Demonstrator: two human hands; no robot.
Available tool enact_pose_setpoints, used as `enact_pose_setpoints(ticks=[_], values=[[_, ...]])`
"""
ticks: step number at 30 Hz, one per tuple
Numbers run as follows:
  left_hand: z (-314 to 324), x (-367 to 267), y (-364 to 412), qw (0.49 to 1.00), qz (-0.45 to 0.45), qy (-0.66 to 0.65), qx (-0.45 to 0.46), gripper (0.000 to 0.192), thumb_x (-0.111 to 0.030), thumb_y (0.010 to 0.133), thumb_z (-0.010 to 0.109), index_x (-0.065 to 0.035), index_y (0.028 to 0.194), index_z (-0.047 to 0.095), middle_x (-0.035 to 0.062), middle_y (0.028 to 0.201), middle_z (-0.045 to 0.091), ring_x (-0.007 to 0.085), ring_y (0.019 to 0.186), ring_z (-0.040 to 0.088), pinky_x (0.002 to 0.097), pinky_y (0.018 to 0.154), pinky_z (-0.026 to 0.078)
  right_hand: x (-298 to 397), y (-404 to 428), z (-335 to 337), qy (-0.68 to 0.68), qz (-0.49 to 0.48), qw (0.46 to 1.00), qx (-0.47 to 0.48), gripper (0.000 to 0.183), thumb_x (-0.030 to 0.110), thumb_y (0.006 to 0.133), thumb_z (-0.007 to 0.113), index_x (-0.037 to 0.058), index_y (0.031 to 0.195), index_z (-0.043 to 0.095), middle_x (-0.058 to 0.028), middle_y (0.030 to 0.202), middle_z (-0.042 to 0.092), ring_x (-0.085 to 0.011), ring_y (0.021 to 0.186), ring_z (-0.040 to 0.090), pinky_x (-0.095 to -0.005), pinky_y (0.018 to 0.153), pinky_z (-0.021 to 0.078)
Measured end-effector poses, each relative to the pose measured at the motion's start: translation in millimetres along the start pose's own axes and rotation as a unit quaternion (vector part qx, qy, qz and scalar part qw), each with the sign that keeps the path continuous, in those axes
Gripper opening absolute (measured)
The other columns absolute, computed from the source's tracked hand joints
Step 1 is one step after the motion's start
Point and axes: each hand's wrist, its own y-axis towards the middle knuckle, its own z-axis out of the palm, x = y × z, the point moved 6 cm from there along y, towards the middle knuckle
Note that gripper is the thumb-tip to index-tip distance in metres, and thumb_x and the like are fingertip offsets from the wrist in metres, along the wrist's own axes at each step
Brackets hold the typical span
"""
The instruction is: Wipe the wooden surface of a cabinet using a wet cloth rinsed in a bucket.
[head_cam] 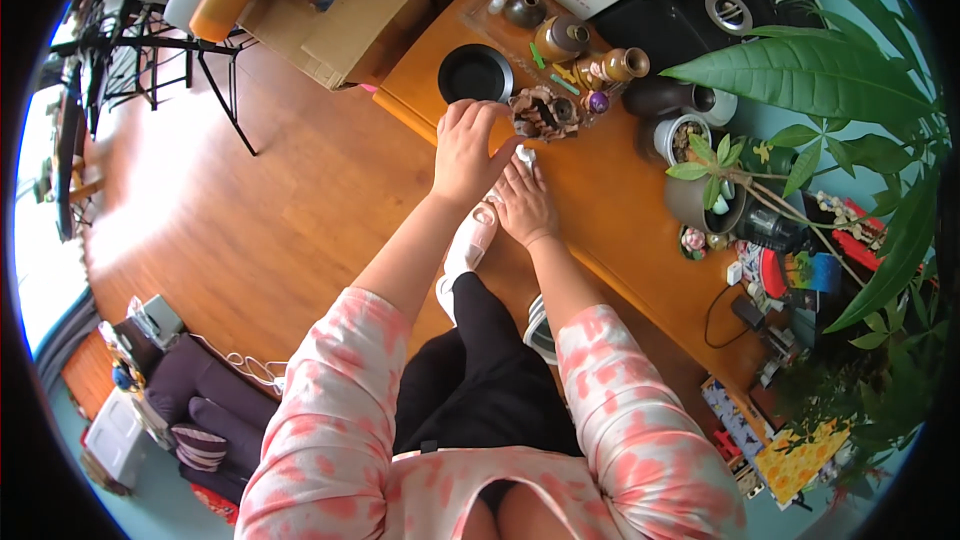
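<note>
My left hand [466, 151] reaches over the wooden table [630, 240], thumb and index finger at the left edge of a brown, rugged incense-burner-like ornament [546, 114]. It appears to grip that edge; the exact contact is partly hidden. My right hand [527, 199] lies lower, palm down at the table's near edge. Beneath its fingertips is a crumpled white tissue [526, 155], mostly covered by the fingers. A round black dish [475, 75] sits just beyond my left hand.
Small ceramic vases [562, 37] stand on a clear plastic tray [480, 22] behind the ornament. Plant pots [682, 139] and broad leaves [802, 75] crowd the right side. A cardboard box [337, 37] adjoins the table's left end. A white-rimmed bin [538, 330] stands below the near edge.
</note>
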Motion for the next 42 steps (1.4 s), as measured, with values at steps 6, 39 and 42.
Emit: enact_pose_setpoints(ticks=[6, 39, 42], values=[[0.2, 3.3, 4.7, 0.999, 0.016, -0.011, 0.048, 0.039, -0.019, 0.076, 0.082, -0.0103, 0.108, 0.062, 0.0053, 0.105, 0.065, 0.0309, 0.109, 0.055, 0.0444, 0.095, 0.042, 0.6, -5.4, -13.8, 0.062, 0.014, 0.998, -0.012, 0.053, 0.038, 0.096, 0.058, 0.0215, 0.146, 0.049, -0.0016, 0.161, 0.032, -0.0205, 0.150, 0.024, -0.0477, 0.121, 0.0238], [58.9, -80.5, 5.8, 0.897, 0.033, -0.306, 0.318, 0.085, 0.017, 0.075, 0.050, -0.0009, 0.155, 0.025, 0.0264, 0.146, 0.045, 0.0398, 0.138, 0.043, 0.0408, 0.114, 0.036, -70.0, -37.0, -160.2, 0.469, 0.361, 0.678, -0.436, 0.051, 0.000, 0.081, 0.078, 0.0061, 0.127, 0.060, -0.0096, 0.109, 0.074, -0.0161, 0.099, 0.071, -0.0292, 0.082, 0.0566], [102.9, -80.9, 7.0, 0.869, 0.025, -0.318, 0.377, 0.086, 0.013, 0.079, 0.050, -0.0019, 0.158, 0.019, 0.0263, 0.146, 0.046, 0.0376, 0.140, 0.043, 0.0370, 0.113, 0.036, -101.1, -51.9, -142.4, 0.454, 0.375, 0.680, -0.437, 0.055, -0.003, 0.081, 0.078, 0.0016, 0.132, 0.057, -0.0127, 0.112, 0.072, -0.0176, 0.100, 0.071, -0.0304, 0.084, 0.0566]])
